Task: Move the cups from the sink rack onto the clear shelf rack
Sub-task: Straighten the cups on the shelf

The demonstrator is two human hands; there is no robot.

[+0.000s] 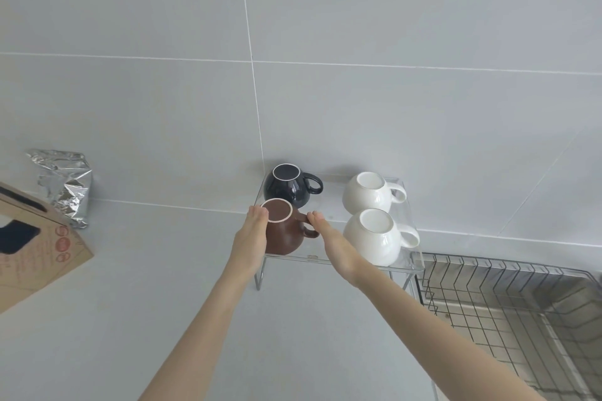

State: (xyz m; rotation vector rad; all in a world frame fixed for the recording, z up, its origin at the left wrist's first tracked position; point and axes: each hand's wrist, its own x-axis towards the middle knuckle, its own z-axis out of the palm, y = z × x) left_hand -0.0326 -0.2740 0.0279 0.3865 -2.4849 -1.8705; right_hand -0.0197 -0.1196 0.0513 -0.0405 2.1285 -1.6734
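Clear shelf rack [415, 265]: stands on the counter [146, 286] against the tiled wall, just left of the sink rack.
Cups on shelf: four, all upside down. Black cup [286, 185] back left, brown cup [282, 231] front left, two white cups at right, one at the back [368, 193] and one at the front [374, 238].
Left hand [250, 238]: flat against the brown cup's left side, fingertips at its upturned base; touching, not closed round it.
Right hand [332, 244]: fingers extended, tips at the brown cup's handle; whether it pinches the handle, cannot tell.
Sink rack [508, 306]: the part in view holds no cups; right and lower edges cut off.
Progress (judgement): brown cup being seated or nudged into line; likely the last one, task nearly finished.
Left to do: let go, check the hidden part of the sink rack.
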